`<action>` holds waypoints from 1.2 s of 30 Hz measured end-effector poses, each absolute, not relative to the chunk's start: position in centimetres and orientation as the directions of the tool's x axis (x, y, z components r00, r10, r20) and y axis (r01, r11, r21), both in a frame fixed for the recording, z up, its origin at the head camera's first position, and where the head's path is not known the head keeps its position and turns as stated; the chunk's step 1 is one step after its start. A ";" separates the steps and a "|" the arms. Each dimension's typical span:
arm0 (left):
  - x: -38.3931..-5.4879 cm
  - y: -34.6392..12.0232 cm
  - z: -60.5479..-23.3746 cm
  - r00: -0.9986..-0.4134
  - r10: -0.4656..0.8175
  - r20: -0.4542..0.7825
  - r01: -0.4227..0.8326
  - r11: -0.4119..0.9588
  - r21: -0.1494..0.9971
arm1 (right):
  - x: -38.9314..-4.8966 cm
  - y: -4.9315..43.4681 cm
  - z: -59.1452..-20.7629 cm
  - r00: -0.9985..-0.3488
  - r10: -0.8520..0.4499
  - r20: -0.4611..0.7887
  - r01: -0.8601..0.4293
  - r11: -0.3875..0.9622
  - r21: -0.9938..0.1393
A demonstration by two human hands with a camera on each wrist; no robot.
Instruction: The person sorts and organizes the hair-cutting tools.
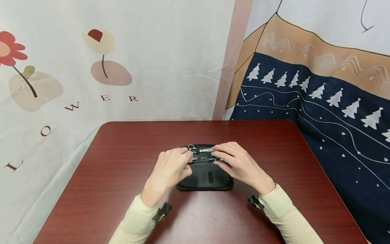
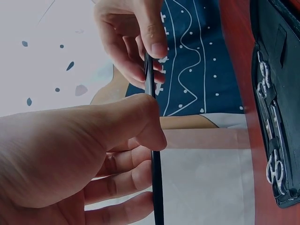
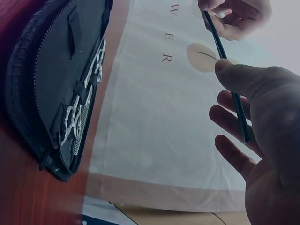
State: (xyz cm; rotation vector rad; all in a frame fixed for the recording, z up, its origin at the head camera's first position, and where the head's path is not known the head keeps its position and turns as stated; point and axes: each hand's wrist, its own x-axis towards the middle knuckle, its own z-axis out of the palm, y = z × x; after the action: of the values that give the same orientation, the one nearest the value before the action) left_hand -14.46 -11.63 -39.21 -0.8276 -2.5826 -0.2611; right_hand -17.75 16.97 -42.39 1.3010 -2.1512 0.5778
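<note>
A thin, flat black bar (image 2: 158, 187) is held up between both hands, above a black zippered case (image 1: 198, 178) in the head view. My left hand (image 1: 171, 166) pinches it between thumb and fingers. The thumb and fingers of my right hand (image 1: 242, 164) pinch the other end. The wrist views show the bar nearly edge-on, so I cannot tell its kind. The case lies opened flat. Silver scissors (image 3: 70, 123) are tucked under its straps, along with a comb with fine teeth (image 3: 80, 133). Both hands partly cover the case's far half in the head view.
The case rests on a reddish-brown table (image 1: 128, 142) with rounded far corners. Behind the table hang a pale cloth with flower prints (image 1: 176, 67) and a navy cloth with white trees (image 1: 304, 101). Dark bands with small devices (image 1: 162, 211) sit at both wrists.
</note>
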 end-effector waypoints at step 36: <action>-14.6 -11.8 -39.3 -0.722 0.514 0.464 0.602 0.797 0.053 | -17.8 17.2 -42.6 -0.368 -0.641 0.674 -0.909 0.402 -0.114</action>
State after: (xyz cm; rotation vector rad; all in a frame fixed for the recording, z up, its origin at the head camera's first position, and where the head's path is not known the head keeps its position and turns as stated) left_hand -14.57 -11.75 -39.25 -0.8372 -2.5530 -0.2771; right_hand -17.84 17.21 -42.57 1.3166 -2.1245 0.6528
